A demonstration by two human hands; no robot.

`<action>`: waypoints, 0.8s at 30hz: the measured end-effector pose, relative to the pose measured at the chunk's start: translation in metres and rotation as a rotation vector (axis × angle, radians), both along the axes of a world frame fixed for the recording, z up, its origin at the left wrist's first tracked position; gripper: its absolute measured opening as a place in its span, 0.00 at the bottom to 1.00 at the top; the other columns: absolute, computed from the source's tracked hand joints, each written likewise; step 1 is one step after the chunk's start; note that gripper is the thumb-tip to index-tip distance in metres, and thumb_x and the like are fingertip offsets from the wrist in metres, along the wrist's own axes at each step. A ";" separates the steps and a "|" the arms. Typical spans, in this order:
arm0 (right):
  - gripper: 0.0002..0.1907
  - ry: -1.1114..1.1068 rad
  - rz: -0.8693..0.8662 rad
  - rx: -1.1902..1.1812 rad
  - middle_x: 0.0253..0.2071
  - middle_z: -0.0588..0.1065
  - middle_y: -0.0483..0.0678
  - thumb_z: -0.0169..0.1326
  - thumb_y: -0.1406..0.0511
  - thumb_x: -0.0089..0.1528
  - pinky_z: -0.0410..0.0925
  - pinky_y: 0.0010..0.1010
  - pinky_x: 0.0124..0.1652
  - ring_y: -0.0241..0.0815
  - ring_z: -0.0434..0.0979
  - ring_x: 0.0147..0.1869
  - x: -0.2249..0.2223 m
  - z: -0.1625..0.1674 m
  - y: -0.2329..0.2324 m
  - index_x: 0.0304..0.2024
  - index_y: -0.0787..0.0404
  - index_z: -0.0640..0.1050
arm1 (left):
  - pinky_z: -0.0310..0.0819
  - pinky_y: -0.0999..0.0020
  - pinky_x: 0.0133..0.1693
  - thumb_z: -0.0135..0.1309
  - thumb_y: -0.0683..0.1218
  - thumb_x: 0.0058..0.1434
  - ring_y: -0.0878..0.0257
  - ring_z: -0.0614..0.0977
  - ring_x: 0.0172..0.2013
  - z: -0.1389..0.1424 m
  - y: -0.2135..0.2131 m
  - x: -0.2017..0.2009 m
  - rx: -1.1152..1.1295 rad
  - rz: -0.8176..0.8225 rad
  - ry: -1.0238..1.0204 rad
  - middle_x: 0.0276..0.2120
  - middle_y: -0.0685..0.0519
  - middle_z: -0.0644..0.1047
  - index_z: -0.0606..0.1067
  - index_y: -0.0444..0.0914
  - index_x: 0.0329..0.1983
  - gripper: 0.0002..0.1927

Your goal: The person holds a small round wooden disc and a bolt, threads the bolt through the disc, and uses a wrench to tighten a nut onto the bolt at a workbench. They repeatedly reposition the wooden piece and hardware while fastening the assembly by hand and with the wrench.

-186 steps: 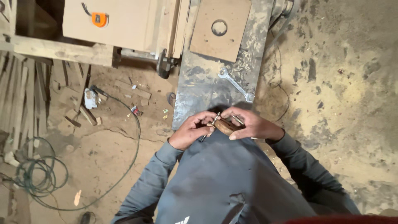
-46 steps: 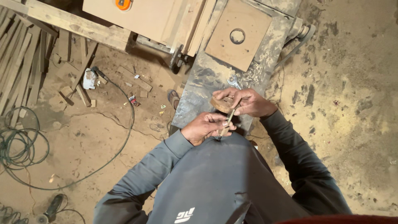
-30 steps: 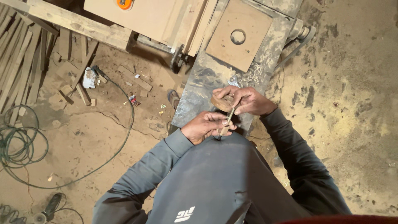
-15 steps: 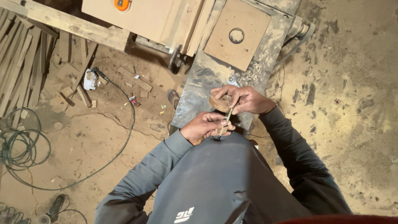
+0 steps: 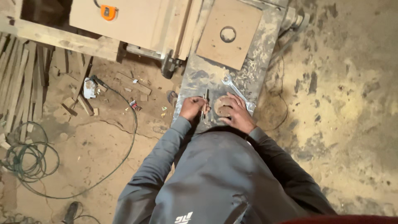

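My left hand [image 5: 192, 107] is closed around a thin dark rod-like tool [image 5: 205, 103] that stands on the dusty metal bench top [image 5: 199, 79]. My right hand [image 5: 237, 112] lies flat on a small round wooden disc [image 5: 221, 106], pressing it onto the bench. The two hands are a few centimetres apart. A metal spanner [image 5: 234, 88] lies just beyond my right hand. Farther up the bench sits a square board with a round hole [image 5: 229, 35].
Left of the bench a cream board [image 5: 124, 23] carries an orange tape measure [image 5: 107, 11]. Wood strips [image 5: 20, 83], offcuts, a coiled green cable [image 5: 25, 157] and a long wire lie on the sandy floor. Bare concrete floor [image 5: 344, 103] lies to the right.
Both hands have come down from in front of my chest to the bench. The disc now lies flat under my right hand, and the thin tool went with my left hand.
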State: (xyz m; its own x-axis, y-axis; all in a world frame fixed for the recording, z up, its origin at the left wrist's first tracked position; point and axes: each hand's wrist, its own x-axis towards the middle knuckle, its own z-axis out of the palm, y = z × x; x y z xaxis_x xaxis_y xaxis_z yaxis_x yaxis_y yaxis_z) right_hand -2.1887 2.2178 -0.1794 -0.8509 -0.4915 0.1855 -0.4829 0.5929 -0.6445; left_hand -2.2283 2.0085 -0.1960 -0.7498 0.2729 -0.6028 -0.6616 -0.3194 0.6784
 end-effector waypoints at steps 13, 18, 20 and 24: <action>0.20 -0.135 -0.344 0.309 0.51 0.68 0.59 0.53 0.78 0.55 0.69 0.50 0.51 0.64 0.72 0.55 -0.050 -0.010 0.023 0.51 0.63 0.73 | 0.74 0.68 0.25 0.55 0.44 0.67 0.64 0.78 0.21 -0.005 0.005 -0.019 -0.333 -0.275 0.188 0.22 0.49 0.79 0.78 0.29 0.28 0.15; 0.24 -0.273 -0.290 0.464 0.51 0.67 0.65 0.53 0.77 0.53 0.68 0.52 0.49 0.69 0.73 0.48 -0.070 -0.021 0.021 0.52 0.66 0.69 | 0.75 0.68 0.27 0.55 0.46 0.68 0.66 0.79 0.25 -0.008 0.003 -0.019 -0.255 -0.258 0.086 0.25 0.53 0.79 0.78 0.31 0.33 0.12; 0.24 -0.251 -0.279 0.454 0.50 0.68 0.65 0.54 0.77 0.52 0.68 0.51 0.49 0.70 0.73 0.48 -0.070 -0.025 0.024 0.51 0.67 0.69 | 0.77 0.68 0.29 0.55 0.46 0.68 0.66 0.81 0.27 -0.008 0.003 -0.020 -0.169 -0.222 0.035 0.28 0.53 0.79 0.78 0.32 0.36 0.11; 0.22 -0.214 -0.271 0.389 0.48 0.68 0.63 0.53 0.77 0.52 0.69 0.51 0.51 0.68 0.73 0.51 -0.067 -0.025 0.026 0.50 0.67 0.69 | 0.79 0.67 0.32 0.56 0.44 0.68 0.64 0.82 0.31 -0.004 0.004 -0.021 -0.062 -0.165 -0.016 0.31 0.52 0.79 0.77 0.31 0.39 0.09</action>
